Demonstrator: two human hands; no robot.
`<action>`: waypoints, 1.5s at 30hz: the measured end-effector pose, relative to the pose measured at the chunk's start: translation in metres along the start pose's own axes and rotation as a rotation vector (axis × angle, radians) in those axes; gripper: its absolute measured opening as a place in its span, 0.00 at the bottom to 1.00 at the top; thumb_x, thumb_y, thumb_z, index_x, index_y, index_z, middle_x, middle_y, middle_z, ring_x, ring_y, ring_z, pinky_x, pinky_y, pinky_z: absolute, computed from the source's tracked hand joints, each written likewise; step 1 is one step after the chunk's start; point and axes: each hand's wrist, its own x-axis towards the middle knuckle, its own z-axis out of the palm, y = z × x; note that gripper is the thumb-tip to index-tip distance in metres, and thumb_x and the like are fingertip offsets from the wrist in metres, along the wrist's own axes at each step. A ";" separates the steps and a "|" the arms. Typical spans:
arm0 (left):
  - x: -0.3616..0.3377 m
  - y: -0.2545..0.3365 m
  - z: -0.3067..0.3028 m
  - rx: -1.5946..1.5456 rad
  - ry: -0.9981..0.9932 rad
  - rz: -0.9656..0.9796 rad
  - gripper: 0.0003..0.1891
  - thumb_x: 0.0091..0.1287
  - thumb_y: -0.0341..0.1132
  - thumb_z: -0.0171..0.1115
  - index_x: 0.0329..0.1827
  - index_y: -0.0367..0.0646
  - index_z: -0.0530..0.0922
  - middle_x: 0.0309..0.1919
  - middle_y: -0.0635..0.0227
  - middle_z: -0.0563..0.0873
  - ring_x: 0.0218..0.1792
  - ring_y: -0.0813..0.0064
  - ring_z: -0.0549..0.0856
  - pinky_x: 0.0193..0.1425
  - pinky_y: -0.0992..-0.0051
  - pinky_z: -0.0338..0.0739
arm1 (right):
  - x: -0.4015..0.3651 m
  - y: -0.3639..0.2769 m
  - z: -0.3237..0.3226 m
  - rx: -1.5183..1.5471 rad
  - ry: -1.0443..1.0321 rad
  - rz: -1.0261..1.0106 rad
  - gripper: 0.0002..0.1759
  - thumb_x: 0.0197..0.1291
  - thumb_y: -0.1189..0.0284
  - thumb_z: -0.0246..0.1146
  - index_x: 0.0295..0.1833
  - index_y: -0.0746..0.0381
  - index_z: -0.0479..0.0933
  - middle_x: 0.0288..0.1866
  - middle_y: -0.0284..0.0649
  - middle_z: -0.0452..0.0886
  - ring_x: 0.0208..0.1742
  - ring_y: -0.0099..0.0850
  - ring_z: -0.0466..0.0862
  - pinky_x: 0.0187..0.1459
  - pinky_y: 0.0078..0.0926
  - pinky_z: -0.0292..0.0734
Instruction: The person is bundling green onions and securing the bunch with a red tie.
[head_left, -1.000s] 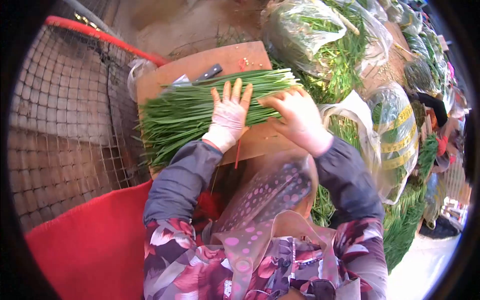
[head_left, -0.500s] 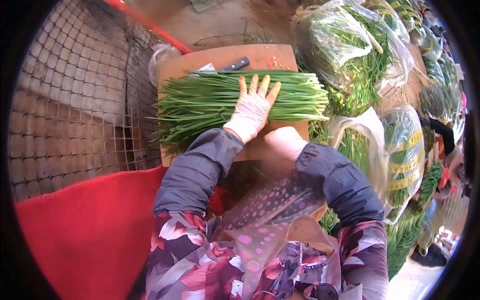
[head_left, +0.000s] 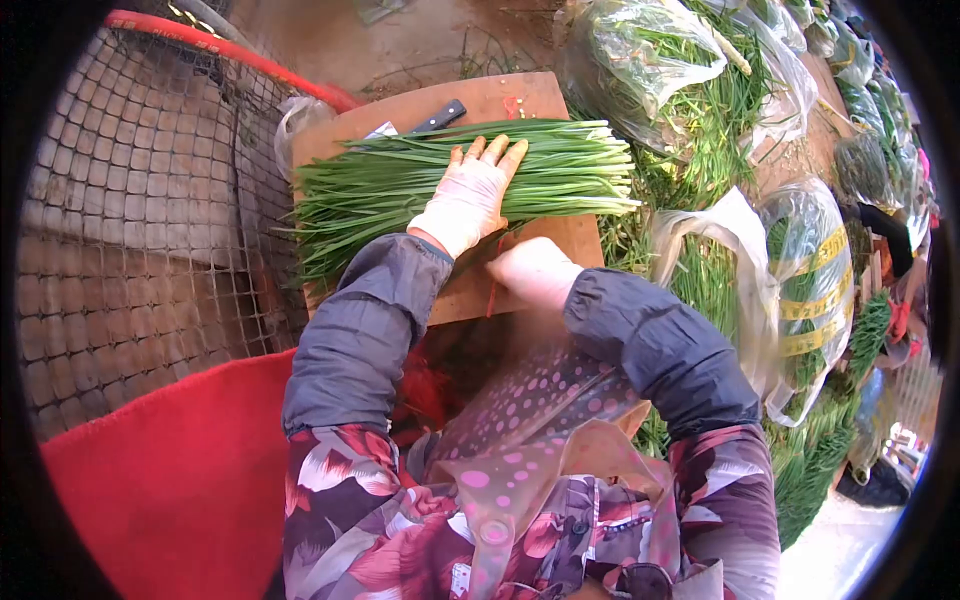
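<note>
A thin, whitish glove with a loose cuff covers the back of the left hand. Dark slate-grey, wrinkled fabric oversleeves wrap both forearms, gathered at the wrist and ending around the elbow. Past them, at the bottom of the frame, spreads a floral jacket in maroon, pink and white, with a round dark button and pale piping on its front. Over it lies a translucent plastic apron with pink dots, its dotted strap bearing a round snap.
</note>
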 end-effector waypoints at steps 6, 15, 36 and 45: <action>-0.001 0.001 0.004 -0.006 0.009 0.003 0.57 0.40 0.44 0.80 0.74 0.48 0.54 0.70 0.57 0.64 0.70 0.52 0.64 0.73 0.53 0.57 | -0.027 0.031 0.011 -0.074 0.027 0.009 0.09 0.49 0.73 0.59 0.33 0.63 0.83 0.31 0.47 0.84 0.36 0.45 0.86 0.39 0.42 0.81; -0.008 0.009 0.012 0.016 0.089 -0.024 0.59 0.39 0.47 0.80 0.75 0.47 0.52 0.71 0.57 0.61 0.70 0.51 0.62 0.73 0.49 0.54 | -0.062 0.049 -0.004 0.003 0.086 -0.035 0.16 0.54 0.66 0.61 0.49 0.51 0.80 0.32 0.41 0.84 0.35 0.42 0.85 0.39 0.38 0.80; -0.036 0.048 0.031 -0.009 0.183 -0.109 0.60 0.37 0.56 0.78 0.76 0.56 0.54 0.75 0.50 0.50 0.72 0.37 0.52 0.70 0.35 0.45 | -0.089 0.062 -0.008 0.292 -0.003 0.098 0.13 0.57 0.63 0.60 0.43 0.56 0.84 0.33 0.45 0.85 0.35 0.42 0.85 0.41 0.37 0.80; -0.032 0.042 0.033 -0.048 0.268 -0.073 0.56 0.40 0.57 0.77 0.74 0.56 0.58 0.74 0.48 0.53 0.72 0.37 0.53 0.70 0.35 0.44 | -0.046 0.188 -0.071 0.250 0.725 0.357 0.19 0.58 0.63 0.61 0.55 0.50 0.80 0.42 0.42 0.85 0.44 0.40 0.84 0.47 0.35 0.77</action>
